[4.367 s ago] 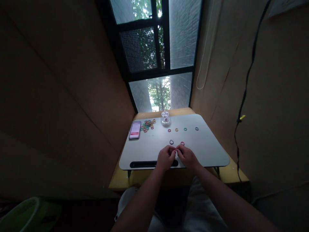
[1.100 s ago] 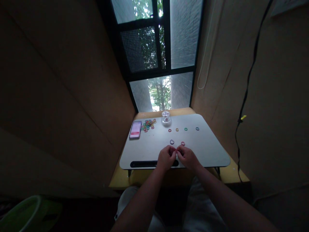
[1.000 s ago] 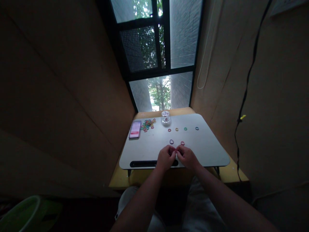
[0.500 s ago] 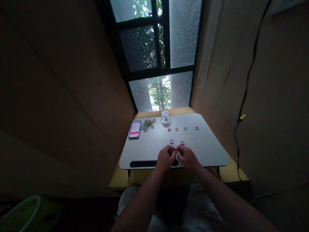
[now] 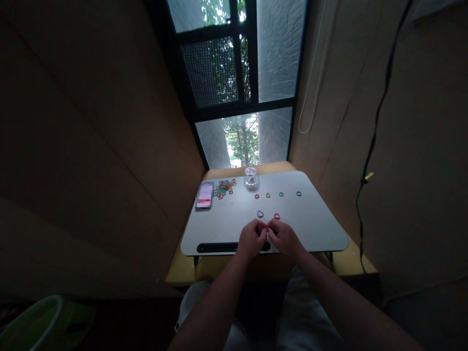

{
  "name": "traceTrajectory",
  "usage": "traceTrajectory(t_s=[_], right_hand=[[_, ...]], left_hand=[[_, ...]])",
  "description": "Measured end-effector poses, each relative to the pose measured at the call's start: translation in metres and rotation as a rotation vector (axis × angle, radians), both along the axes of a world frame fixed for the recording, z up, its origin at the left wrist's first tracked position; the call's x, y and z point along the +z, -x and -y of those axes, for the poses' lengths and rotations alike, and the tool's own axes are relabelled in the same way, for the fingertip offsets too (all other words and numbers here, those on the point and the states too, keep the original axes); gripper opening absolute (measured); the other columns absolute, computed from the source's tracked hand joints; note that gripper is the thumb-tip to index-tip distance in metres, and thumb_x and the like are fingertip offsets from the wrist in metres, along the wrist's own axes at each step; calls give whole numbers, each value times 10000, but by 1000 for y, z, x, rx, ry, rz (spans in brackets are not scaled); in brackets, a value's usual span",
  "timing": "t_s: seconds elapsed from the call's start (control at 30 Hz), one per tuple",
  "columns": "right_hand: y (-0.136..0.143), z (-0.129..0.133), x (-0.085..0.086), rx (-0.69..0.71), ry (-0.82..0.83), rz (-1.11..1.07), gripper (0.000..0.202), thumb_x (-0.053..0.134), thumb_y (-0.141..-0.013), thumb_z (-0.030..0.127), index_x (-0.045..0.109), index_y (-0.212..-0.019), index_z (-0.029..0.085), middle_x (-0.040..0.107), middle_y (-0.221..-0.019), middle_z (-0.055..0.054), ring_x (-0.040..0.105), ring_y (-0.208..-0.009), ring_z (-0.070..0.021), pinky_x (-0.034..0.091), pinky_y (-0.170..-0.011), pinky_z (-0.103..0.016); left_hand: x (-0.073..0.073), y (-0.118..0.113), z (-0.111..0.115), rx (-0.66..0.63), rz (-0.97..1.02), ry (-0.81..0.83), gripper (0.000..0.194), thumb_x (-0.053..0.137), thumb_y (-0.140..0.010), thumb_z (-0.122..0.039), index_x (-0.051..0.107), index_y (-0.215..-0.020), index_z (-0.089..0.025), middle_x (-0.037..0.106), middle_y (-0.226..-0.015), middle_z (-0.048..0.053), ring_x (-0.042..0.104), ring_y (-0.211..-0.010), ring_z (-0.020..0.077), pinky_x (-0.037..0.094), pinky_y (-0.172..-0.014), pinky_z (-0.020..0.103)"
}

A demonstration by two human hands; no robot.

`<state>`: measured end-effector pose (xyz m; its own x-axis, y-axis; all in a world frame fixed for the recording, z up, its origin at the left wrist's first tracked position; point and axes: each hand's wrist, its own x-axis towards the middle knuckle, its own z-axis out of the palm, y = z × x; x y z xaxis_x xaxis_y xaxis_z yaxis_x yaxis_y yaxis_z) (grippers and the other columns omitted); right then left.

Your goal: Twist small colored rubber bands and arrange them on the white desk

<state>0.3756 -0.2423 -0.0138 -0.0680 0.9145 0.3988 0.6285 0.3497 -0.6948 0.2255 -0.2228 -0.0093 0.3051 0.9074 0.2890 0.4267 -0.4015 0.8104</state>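
Above the front part of the white lap table (image 5: 219,224), my left hand (image 5: 253,238) and my right hand (image 5: 284,237) meet with fingers pinched. Between the fingertips shows a bit of a red hair tie (image 5: 267,228), mostly hidden by the fingers. Just beyond the hands lie a purple hair tie (image 5: 260,214) and a pink hair tie (image 5: 277,216). Farther back is a spaced row: a red one (image 5: 257,196), a yellow one (image 5: 268,195), a green one (image 5: 281,194) and a dark blue one (image 5: 299,193).
A heap of mixed-colour hair ties (image 5: 224,187) lies at the back left, beside a phone (image 5: 204,196) with a lit screen. A clear plastic jar (image 5: 251,180) stands at the back. A black slot (image 5: 215,247) runs along the front edge. Walls flank the table.
Both hands stay together in almost the same place, still pinching the red hair tie. The view shifts very slightly; the laid-out ties have not moved.
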Motion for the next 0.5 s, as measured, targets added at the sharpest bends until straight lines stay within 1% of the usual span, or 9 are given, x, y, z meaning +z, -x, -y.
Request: traceTrajectory(t_s=[0.5], right_hand=[[0, 0, 0, 2, 7, 7, 93, 485, -809, 207, 533, -731, 195, 556, -652, 13, 489, -596, -123, 333, -576, -234]], left_hand=[[-2, 0, -2, -6, -23, -13, 115, 520, -813, -261, 601, -834, -182, 582, -695, -21, 495, -625, 98, 369, -601, 227]])
